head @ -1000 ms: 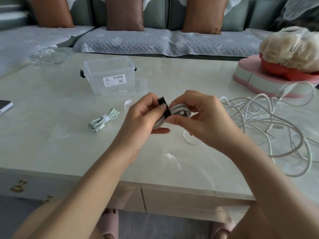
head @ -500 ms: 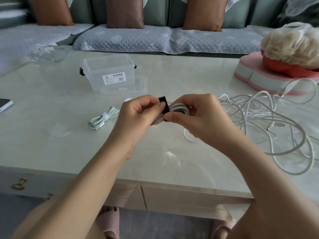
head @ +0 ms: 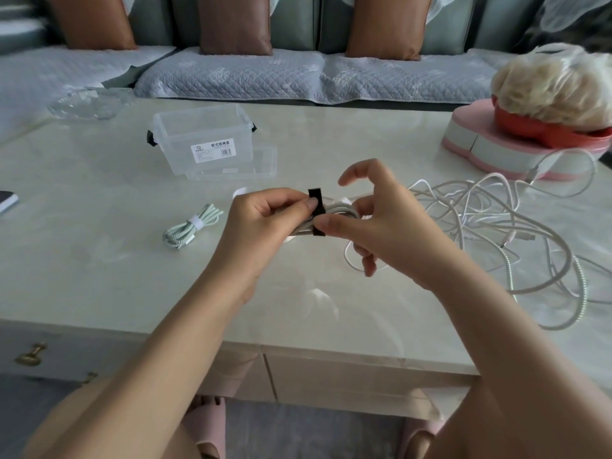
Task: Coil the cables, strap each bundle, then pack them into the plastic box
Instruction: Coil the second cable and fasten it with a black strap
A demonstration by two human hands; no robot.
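Black strap (head: 315,203), left hand (head: 265,221) pinching, right hand (head: 384,226) gripping coil (head: 338,209)

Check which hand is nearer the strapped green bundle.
Left. The left hand, holding the white coil, is just right of the green bundle; the right hand, pinching the black strap, is farther right.

Soft, even daylight, faint tabletop (head: 99,266) sheen, wide-angle bowing at edges.

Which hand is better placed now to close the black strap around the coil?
Right, probably: the left hand holds the coiled cable and pins the top of the black strap, while the right hand pinches its loose lower end.
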